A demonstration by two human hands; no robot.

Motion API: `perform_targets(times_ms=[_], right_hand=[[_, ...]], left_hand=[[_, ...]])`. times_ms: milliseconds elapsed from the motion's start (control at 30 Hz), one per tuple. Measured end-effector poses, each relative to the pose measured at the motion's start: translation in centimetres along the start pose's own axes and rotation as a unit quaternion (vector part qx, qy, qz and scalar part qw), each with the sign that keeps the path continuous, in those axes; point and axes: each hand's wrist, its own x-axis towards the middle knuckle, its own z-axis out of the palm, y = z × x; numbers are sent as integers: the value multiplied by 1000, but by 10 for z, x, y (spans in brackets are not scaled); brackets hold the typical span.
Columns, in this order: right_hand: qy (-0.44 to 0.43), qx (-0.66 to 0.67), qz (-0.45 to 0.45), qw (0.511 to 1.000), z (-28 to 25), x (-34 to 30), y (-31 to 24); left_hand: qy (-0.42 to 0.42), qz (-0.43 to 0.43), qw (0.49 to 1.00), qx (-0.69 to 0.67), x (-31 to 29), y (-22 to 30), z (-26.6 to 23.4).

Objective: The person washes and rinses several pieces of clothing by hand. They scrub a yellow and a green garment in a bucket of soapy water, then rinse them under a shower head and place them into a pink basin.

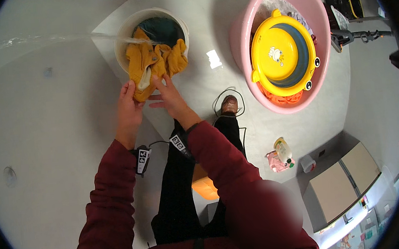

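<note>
A mustard-yellow garment with buttons and a pale lining hangs over the near rim of a white bucket. Deeper in the bucket lies dark green cloth. My left hand pinches the garment's lower end between thumb and fingers. On the garment's right side, my right hand grips the fabric with its upper fingers, while its lower fingers stretch out apart. What looks like a clear stream of water crosses from the left onto the clothes.
Right of the bucket stands a large pink tub with clothes inside and a yellow duck-shaped basin on top. A cable loops around my shoe. A bottle and a pink packet lie at the lower right. An orange stool is beneath me.
</note>
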Motion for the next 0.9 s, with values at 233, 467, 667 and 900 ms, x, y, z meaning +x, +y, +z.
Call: perform_targets(times_ms=[233, 467, 667, 900], right_hand=[[102, -110, -17, 988, 10, 19, 7], [-82, -102, -268, 954, 33, -22, 5], [7, -42, -63, 997, 5, 3, -2], [101, -4, -117, 988, -15, 23, 22]], left_hand=[[-34, 45, 998, -26, -14, 7, -22], [3, 156, 987, -23, -15, 59, -21], [-22, 116, 966, 228, -5, -1, 9], [-76, -28, 941, 327, -1, -28, 7]])
